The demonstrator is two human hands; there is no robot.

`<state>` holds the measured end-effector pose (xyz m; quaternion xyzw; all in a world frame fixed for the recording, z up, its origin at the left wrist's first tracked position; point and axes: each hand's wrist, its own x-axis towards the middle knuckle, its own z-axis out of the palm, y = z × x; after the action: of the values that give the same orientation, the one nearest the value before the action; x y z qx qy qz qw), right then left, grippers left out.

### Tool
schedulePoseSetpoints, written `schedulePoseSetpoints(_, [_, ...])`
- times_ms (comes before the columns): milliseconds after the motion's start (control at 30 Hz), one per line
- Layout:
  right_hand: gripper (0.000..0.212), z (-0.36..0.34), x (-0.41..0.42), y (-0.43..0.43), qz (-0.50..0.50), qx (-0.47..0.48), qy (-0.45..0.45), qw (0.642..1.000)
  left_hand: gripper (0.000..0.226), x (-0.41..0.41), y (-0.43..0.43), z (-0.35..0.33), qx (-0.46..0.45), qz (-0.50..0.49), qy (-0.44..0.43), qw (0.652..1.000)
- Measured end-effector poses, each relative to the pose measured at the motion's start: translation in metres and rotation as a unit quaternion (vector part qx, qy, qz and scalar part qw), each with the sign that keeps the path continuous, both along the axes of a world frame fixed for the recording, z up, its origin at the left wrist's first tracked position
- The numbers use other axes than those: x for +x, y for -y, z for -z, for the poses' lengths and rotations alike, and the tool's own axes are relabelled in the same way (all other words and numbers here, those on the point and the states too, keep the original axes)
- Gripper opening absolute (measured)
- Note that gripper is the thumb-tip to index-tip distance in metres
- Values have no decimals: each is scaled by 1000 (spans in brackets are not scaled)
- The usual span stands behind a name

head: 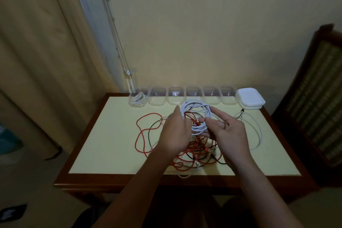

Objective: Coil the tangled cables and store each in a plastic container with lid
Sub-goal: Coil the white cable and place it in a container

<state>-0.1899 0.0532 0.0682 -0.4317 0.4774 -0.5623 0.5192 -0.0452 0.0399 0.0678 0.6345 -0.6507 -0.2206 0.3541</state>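
Since my left hand [174, 133] and right hand [229, 131] cover the middle of the tangle [196, 153] on the table [111, 135], I cannot follow single strands there. Raised between them is the white coil [196, 109]. My left grips its left side, fingertips hidden, and my right pinches its lower right. Beyond stand clear containers [157, 98], the leftmost holding a coiled white cable [137, 99], with lids [250, 99] stacked at the right.

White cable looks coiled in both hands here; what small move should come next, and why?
Probably lift the white coil to the second container from the left and lower it in. Both the left hand and right hand hold the coil over the tangle; the leftmost container already holds a cable, this one looks empty.
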Motion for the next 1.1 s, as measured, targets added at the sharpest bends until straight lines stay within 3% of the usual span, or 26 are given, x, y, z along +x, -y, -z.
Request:
schedulePoseSetpoints(200, [35,-7,-8,-2,-113,9,81,990,34,19,6,-3,-4,73,20,997])
schedulePoseSetpoints(267, [34,-4,-9,-1,-110,10,75,991,41,25,8,-7,-3,97,-31,995])
schedulePoseSetpoints(333, [38,1,-8,0,-95,17,80,992,44,27,8,-12,28,115,-155,981])
schedulePoseSetpoints(400, [43,4,-7,1,-91,25,96,991,44,26,6,-18,90,123,-332,931])
schedulePoseSetpoints(500, [40,4,-8,4,-115,41,121,985,39,24,7,-21,158,101,-544,818])
schedulePoseSetpoints(567, [39,6,-6,7,-142,62,143,978,35,25,11,-17,191,57,-630,750])
schedulePoseSetpoints(633, [40,9,-1,9,-153,80,148,974,29,25,15,-12,202,7,-660,724])
schedulePoseSetpoints(700, [40,14,2,13,-139,86,124,979,24,22,15,-10,194,-27,-648,737])
schedulePoseSetpoints(800, [41,18,6,23,-108,88,78,987,18,27,17,-4,184,-56,-588,786])
schedulePoseSetpoints(867, [42,20,7,32,-90,92,52,990,26,37,23,6,210,-36,-526,823])
schedulePoseSetpoints(933, [43,24,6,41,-78,97,35,992,34,49,33,18,242,-31,-490,837])
schedulePoseSetpoints(1000, [43,31,5,51,-70,109,19,991,41,63,45,33,253,-65,-466,845])
schedulePoseSetpoints(1100, [44,44,7,72,-64,123,-11,990,37,88,63,62,216,-125,-369,896])
